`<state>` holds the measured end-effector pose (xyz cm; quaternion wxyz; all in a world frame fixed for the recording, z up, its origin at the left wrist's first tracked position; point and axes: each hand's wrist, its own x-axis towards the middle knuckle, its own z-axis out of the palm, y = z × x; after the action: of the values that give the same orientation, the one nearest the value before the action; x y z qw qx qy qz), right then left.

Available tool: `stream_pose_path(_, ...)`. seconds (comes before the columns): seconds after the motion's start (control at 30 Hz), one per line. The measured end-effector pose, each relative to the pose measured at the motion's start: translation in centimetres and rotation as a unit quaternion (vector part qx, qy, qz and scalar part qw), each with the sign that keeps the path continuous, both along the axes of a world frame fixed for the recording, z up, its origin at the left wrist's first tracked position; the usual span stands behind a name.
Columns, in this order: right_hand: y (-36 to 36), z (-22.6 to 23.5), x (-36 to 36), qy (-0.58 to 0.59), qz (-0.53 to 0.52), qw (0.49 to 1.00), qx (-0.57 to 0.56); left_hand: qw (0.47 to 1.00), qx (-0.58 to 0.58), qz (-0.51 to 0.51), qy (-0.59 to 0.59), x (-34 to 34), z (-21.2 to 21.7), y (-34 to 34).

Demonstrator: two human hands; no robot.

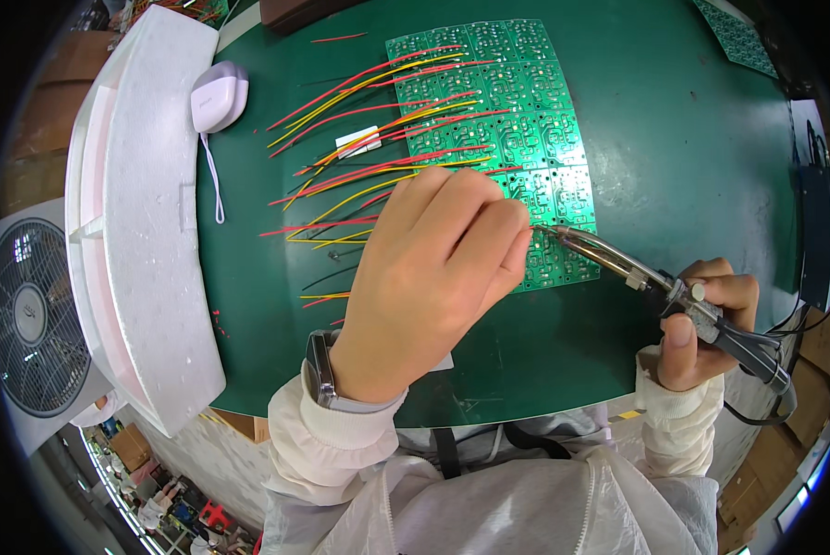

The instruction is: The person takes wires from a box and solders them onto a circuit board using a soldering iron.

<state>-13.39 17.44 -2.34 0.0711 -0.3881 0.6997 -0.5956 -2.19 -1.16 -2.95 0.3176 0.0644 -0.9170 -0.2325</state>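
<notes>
My left hand (442, 264) is closed in a pinch over the lower part of a green circuit board panel (526, 88). A short reddish wire end shows at its fingertips; the rest of that wire is hidden under the hand. My right hand (697, 328) grips a soldering iron (614, 259) fitted with a thin metal side tube. The iron's tip meets the board right beside my left fingertips. Several red, yellow and black wires (378, 173) lie across the panel's left part, their loose ends pointing left.
A white foam tray (156, 213) stands along the left edge of the green work mat (674, 139). Close to it lies a pale lilac case with a strap (219, 100). Another circuit board (737, 37) is at the far right, and a fan (31, 314) stands at the left.
</notes>
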Motion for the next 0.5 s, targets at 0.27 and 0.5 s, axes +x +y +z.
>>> stream_pose_path(0.27, -0.43, 0.1, -0.42, 0.014, 0.002, 1.0, -0.013, 1.0, -0.016, 0.004, -0.003, 0.02, -0.16, -0.03)
stream_pose_path(0.5, -0.72, 0.33, -0.97, 0.007, 0.014, 1.0, -0.02, 0.999, -0.033, 0.003, 0.015, -0.06, -0.12, 0.06)
